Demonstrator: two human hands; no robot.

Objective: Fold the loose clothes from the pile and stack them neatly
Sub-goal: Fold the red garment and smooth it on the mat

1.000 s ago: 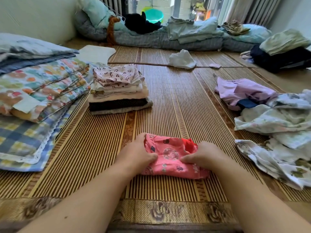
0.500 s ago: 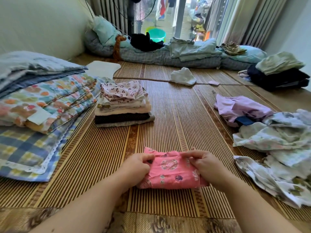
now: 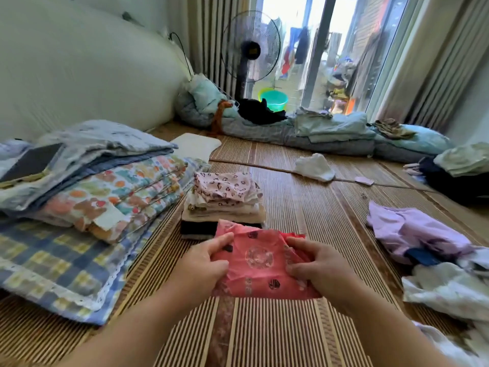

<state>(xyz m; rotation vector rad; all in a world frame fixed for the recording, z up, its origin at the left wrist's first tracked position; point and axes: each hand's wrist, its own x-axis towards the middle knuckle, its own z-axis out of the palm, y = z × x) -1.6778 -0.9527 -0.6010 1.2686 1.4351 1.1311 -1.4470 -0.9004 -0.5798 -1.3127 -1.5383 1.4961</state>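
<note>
A folded pink garment (image 3: 260,263) with dark printed motifs hangs lifted above the striped bamboo mat (image 3: 291,213). My left hand (image 3: 203,263) grips its left edge and my right hand (image 3: 317,266) grips its right edge, thumbs on top. Just beyond it stands the stack of folded clothes (image 3: 225,200), topped by a pink patterned piece. The loose pile (image 3: 434,250) of lilac, white and floral clothes lies at the right.
Folded quilts and a checked blanket (image 3: 87,197) fill the left side. A white cloth (image 3: 315,166) lies further back on the mat. Bedding and pillows (image 3: 330,133) line the far edge, with a standing fan (image 3: 250,46) and a green basin (image 3: 274,99) behind.
Both hands have lifted the folded pink garment off the mat and carried it forward toward the stack; the view has tilted upward.
</note>
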